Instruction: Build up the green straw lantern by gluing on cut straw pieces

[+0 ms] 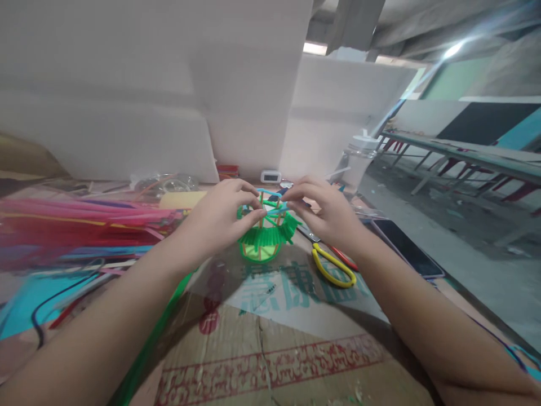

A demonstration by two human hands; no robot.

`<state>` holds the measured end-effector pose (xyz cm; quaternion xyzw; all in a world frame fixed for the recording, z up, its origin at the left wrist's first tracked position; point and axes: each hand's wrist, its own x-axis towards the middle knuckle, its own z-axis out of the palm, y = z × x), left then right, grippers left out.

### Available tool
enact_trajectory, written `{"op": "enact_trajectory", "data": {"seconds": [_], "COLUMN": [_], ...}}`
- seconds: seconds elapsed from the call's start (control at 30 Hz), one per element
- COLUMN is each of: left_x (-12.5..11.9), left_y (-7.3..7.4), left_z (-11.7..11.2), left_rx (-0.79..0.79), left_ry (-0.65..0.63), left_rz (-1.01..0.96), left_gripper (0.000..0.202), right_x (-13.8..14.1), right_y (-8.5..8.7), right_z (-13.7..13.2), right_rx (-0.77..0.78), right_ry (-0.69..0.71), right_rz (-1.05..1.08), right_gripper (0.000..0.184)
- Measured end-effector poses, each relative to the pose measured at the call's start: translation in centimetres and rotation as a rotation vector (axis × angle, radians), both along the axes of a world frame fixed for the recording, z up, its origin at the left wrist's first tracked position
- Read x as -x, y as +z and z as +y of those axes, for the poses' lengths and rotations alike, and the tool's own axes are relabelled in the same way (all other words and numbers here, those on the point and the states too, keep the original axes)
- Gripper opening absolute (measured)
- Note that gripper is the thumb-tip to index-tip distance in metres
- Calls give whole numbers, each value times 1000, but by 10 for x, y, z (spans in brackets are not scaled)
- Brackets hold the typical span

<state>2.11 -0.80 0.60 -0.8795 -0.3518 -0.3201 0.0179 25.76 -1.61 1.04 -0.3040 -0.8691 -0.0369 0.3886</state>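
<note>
A small round craft model (pixel 267 234) with a green fringed skirt, thin wooden posts and a pale green base stands upright on the board. Around its top runs a light blue strip (pixel 274 210), perhaps a pipe cleaner. My left hand (pixel 228 211) is at the model's left side, thumb and fingers pinching the strip near a post. On the other side my right hand (pixel 319 206) pinches the strip between thumb and fingers. Scissors (pixel 333 268) with a yellow and a red handle lie beside the model, partly behind my right forearm.
Pink, red and blue strips (pixel 84 225) are heaped at the left. A phone (pixel 408 248) lies at the right edge, near a lidded clear bottle (pixel 359 158). A small digital clock (pixel 270 176) stands before white panels (pixel 249 113).
</note>
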Motion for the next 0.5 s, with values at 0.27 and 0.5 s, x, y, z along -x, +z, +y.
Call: {"op": "enact_trajectory", "data": {"seconds": [0.27, 0.5], "left_x": [3, 3], "left_y": [-1, 0], "left_z": [2, 2], "left_rx": [4, 11], "left_ry": [-29, -23], "left_rz": [-10, 0], "left_gripper": [23, 24], "right_x": [-7, 3], "right_y": [2, -9], "right_z": [0, -1], "right_rx": [-24, -109], "right_ry": [-4, -20], "right_rz": [-63, -124], "right_gripper": [5, 10]}}
